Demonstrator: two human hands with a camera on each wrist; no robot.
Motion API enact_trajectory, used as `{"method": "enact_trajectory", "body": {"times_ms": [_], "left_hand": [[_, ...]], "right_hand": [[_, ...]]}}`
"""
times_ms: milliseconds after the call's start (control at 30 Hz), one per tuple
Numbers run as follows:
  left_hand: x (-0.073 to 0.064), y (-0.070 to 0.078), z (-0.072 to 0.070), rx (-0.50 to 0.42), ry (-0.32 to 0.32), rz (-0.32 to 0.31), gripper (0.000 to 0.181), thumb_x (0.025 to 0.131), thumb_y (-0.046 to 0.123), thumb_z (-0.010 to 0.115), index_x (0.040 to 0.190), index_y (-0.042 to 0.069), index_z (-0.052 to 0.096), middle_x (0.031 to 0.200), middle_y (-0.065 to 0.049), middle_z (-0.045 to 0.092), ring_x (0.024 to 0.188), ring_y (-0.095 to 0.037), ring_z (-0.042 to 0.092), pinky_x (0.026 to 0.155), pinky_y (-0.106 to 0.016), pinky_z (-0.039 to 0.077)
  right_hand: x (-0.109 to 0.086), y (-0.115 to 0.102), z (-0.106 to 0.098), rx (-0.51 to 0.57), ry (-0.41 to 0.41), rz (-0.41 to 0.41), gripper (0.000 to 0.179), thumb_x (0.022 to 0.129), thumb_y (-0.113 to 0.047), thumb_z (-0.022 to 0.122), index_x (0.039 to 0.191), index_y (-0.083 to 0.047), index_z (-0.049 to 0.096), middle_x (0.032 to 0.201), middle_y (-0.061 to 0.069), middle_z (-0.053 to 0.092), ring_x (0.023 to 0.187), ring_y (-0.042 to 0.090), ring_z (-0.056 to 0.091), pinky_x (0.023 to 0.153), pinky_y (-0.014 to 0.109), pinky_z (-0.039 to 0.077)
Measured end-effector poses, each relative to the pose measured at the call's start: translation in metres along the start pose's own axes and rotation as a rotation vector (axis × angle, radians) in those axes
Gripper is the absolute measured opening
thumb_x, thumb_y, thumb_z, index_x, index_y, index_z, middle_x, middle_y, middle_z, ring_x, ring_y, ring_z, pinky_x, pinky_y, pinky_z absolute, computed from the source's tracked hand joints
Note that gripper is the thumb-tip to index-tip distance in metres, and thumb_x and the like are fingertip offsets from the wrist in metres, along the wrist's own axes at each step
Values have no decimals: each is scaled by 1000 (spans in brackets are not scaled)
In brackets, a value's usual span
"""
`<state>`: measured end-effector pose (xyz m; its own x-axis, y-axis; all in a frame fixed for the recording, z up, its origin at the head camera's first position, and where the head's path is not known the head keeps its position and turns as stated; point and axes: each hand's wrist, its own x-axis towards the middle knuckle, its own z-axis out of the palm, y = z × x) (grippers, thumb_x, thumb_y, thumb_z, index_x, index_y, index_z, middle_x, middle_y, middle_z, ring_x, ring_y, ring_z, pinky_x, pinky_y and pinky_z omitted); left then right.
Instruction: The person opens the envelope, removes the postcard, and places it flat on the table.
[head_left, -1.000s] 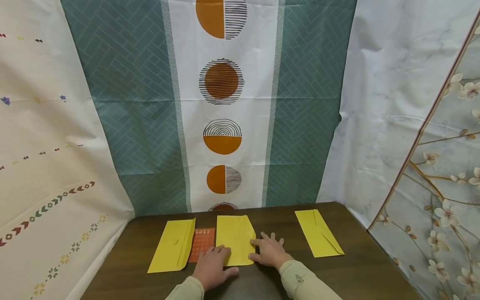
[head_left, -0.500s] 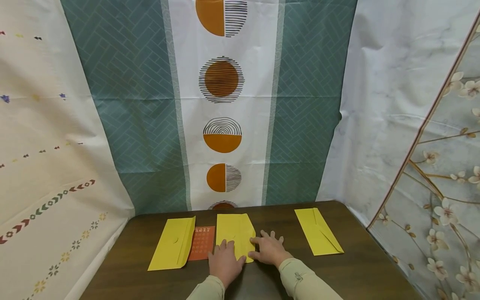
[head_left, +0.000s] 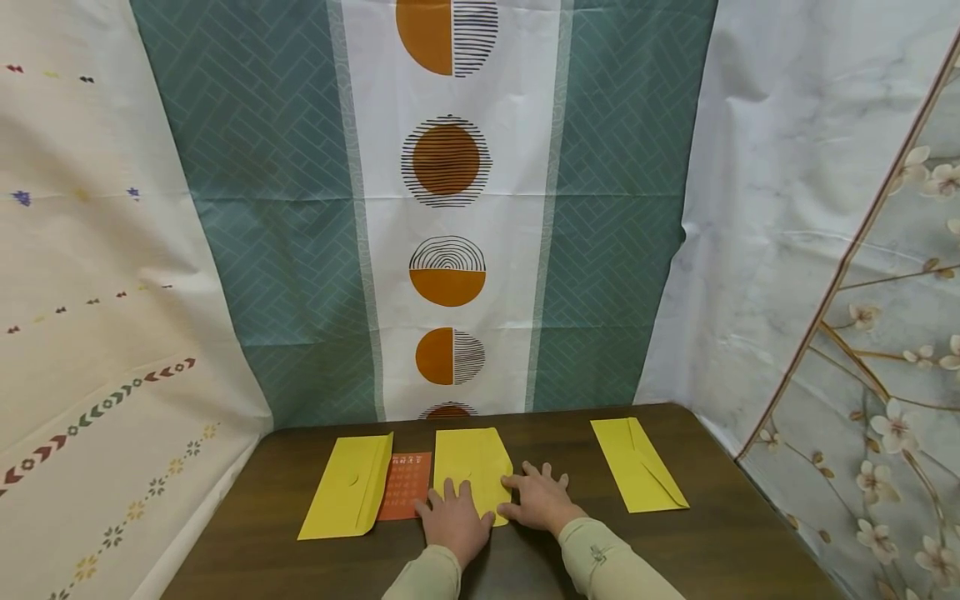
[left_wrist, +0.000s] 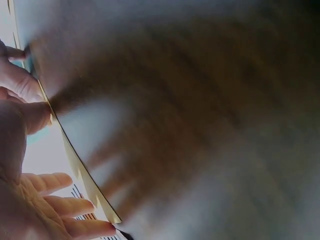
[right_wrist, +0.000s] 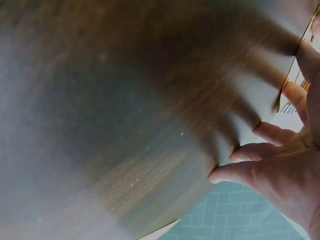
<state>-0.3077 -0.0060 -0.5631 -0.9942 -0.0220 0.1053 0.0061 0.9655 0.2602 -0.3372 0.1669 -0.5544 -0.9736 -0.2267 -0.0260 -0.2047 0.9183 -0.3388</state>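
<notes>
Left hand (head_left: 456,527) has shifted right since a second ago, mostly off the red card (head_left: 405,490); right hand (head_left: 543,502) looks parked. Table (head_left: 251,517) carries left envelope (head_left: 347,490), right envelope (head_left: 636,467) and middle envelope (head_left: 480,463), all yellow. I have the middle one between the hands, ahead of them, long axis running away from the person. Left is nearer: spread fingers over its near-left corner (pressure: can't tell). Right is spread too, thumb and index at the right edge, other fingers on the table. Card lies just left, near corner under a left finger.
</notes>
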Motion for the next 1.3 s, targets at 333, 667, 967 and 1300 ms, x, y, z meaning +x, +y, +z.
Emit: {"method": "enact_trajectory", "body": {"times_ms": [333, 667, 967, 1300], "left_hand": [[5, 3, 2, 35, -3, -21, 65, 91, 56, 78, 134, 7, 69, 145, -23, 62, 128, -60, 56, 111, -79, 34], [12, 9, 5, 16, 29, -60, 55, 90, 44, 82, 130, 7, 70, 137, -23, 65, 120, -63, 59, 100, -85, 40], [10, 10, 2, -33, 16, -73, 49, 93, 37, 78, 129, 4, 70, 136, -23, 65, 120, -63, 58, 97, -87, 41], [11, 8, 4, -110, 68, -57, 50, 91, 32, 80, 127, 0, 68, 131, -23, 66, 106, -58, 60, 93, -88, 41]], "right_hand": [[-3, -4, -2, 6, -2, -5, 57, 96, -51, 77, 144, -23, 69, 162, 26, 49, 148, 68, 36, 112, 89, 25], [-2, -2, -2, 4, 8, -5, 56, 95, -51, 77, 143, -22, 70, 161, 25, 51, 148, 68, 37, 112, 89, 26], [-3, -1, 1, 2, 8, -26, 59, 97, -55, 74, 146, -23, 68, 162, 27, 49, 148, 69, 35, 111, 90, 25], [-2, 0, 1, -8, 13, -16, 57, 97, -55, 73, 145, -24, 68, 162, 25, 50, 148, 67, 36, 111, 90, 26]]}}
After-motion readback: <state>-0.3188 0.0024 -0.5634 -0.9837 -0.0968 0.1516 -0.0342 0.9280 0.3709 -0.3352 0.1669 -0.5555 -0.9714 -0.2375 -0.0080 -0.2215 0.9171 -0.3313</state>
